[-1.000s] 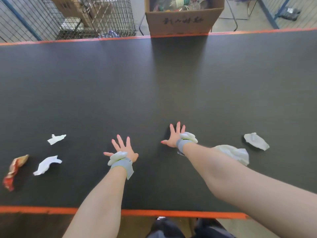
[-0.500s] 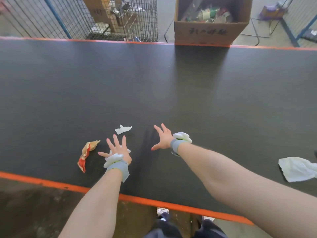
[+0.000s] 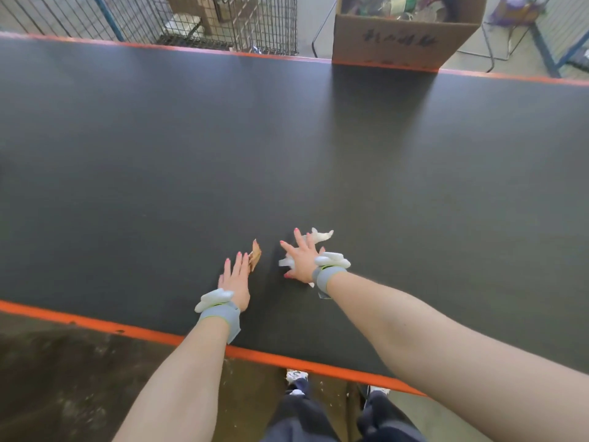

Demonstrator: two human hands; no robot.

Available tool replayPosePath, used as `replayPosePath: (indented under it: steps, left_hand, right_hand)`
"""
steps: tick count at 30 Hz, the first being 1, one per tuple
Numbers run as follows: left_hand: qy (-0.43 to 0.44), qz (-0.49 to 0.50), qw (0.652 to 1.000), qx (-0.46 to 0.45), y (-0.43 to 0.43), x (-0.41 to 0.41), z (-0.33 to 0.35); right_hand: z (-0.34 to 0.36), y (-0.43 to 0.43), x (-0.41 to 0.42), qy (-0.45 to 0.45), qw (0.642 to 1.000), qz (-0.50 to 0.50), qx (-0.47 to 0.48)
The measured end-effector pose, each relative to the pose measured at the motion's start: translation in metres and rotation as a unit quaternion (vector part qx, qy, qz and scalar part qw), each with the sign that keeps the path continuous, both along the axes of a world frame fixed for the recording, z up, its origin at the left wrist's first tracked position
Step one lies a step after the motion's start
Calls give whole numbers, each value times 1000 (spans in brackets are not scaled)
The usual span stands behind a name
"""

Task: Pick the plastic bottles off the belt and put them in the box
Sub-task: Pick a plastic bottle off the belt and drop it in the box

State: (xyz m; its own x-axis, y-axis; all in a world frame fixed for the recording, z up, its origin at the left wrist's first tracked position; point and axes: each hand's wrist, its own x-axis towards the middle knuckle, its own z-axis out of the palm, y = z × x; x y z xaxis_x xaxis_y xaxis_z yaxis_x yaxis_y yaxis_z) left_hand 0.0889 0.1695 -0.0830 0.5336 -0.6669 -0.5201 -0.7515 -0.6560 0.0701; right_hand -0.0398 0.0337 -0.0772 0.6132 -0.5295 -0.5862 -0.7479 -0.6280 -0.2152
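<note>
No plastic bottle lies on the dark belt (image 3: 287, 138) in this view. The cardboard box (image 3: 401, 43) stands beyond the belt's far edge, upper right, with bottles and wrappers inside. My left hand (image 3: 236, 279) hovers flat over the near part of the belt, fingers together, holding nothing. My right hand (image 3: 302, 260) is beside it with fingers spread, also holding nothing. A brown and red wrapper scrap (image 3: 255, 255) lies just right of my left fingers. White paper scraps (image 3: 320, 236) lie under and beyond my right hand.
Orange strips (image 3: 95, 322) edge the belt near and far. A wire cage (image 3: 223, 23) with boxes stands past the far edge at the left. My legs and shoes (image 3: 296, 378) show below the near edge.
The scraps have travelled right along the belt and now lie at my hands. The view has swung left. The large white paper at the right has left the frame.
</note>
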Motion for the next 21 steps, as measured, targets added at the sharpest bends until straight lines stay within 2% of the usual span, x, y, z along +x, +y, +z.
replayPosePath:
  steps: [4,6,8,9,11,13,15,17,21]
  left_hand:
    - [-5,-12,994,-107,-36,-7,2]
    - [11,-3,991,-130,-50,-8,14]
    - [9,-58,995,-81,-58,-18,26]
    - [37,-83,995,-42,-62,-23,28]
    - [107,-105,988,31,-63,-30,26]
    - [135,-139,979,65,-59,-37,18]
    - [120,-175,976,45,-53,-40,12]
    - [73,-190,979,-19,-53,-37,13]
    - [-2,-145,986,-77,-63,-29,24]
  right_hand:
    - [1,-24,-11,-11,996,-87,-18]
    - [7,-30,-13,-72,985,-153,-8]
    - [13,-31,-16,-128,975,-180,6]
    - [15,-32,-19,-131,976,-173,9]
    - [13,-29,-22,-116,979,-165,30]
    - [4,-29,-28,-94,981,-161,61]
    - [-5,-30,-35,-50,985,-150,71]
    - [-8,-36,-47,-18,984,-167,50]
    - [5,-50,-62,-29,973,-226,-26]
